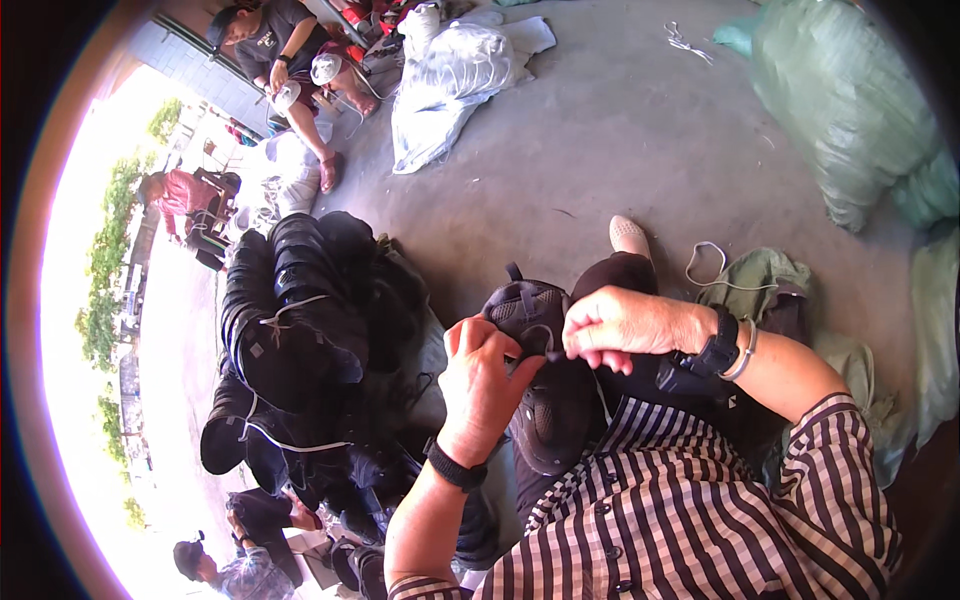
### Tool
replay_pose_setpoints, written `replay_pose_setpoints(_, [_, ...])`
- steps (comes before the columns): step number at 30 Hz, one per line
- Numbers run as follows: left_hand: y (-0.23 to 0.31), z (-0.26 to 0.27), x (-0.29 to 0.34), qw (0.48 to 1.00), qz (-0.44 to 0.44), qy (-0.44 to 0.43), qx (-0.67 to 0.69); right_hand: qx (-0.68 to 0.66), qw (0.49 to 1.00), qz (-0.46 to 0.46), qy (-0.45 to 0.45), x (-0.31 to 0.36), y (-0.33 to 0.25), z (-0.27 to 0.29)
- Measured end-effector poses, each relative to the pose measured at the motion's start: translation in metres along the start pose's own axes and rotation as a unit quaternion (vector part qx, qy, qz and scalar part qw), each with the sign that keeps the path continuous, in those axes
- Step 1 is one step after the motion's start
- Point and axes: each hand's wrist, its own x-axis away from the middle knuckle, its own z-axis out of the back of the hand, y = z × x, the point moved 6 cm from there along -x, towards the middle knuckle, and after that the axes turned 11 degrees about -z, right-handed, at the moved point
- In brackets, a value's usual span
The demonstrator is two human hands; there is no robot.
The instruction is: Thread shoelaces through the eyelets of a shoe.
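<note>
A black shoe upper (553, 418) with mesh panels and a pull tab lies across my lap, its rounded toe toward me. My left hand (478, 375) is closed at its left side, thumb and fingers bent over the opening. My right hand (625, 328) is pinched on a small dark strip (557, 356), perhaps a lace end, close to the left thumb. A thin pale cord (601, 396) runs along the right side of the upper. What lies under my fingers is partly hidden.
Bundles of nested black uppers (300, 340), tied with white cord, stand at my left. A green cloth bag (760, 285) lies at my right. Large pale green sacks (840, 100) and a white sack (450, 90) rest on the concrete floor (600, 120). Several people sit at the left.
</note>
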Motion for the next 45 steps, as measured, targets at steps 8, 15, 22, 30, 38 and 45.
replay_pose_setpoints(8, [-0.011, 0.009, -0.004, 0.990, -0.081, -0.074, 0.094, -0.131, 0.944, 0.054, -0.297, 0.022, 0.000, -0.037])
replay_pose_setpoints(15, [-0.021, 0.016, 0.001, 0.984, -0.068, -0.103, 0.128, -0.594, 0.706, 0.372, -0.101, 0.074, 0.014, 0.148])
replay_pose_setpoints(22, [-0.023, 0.022, -0.018, 0.988, -0.055, -0.069, 0.129, -0.626, 0.597, 0.495, 0.086, 0.232, 0.031, 0.246])
replay_pose_setpoints(30, [0.058, -0.030, -0.073, 0.869, -0.133, -0.236, 0.415, -0.486, 0.696, 0.524, -0.065, 0.255, -0.074, 0.136])
replay_pose_setpoints(38, [0.038, -0.047, -0.047, 0.800, -0.009, -0.382, 0.462, -0.497, 0.696, 0.510, -0.087, 0.246, -0.084, 0.109])
replay_pose_setpoints(45, [-0.009, -0.015, -0.040, 0.780, 0.183, -0.125, 0.585, -0.169, 0.806, 0.564, 0.059, 0.257, -0.091, 0.098])
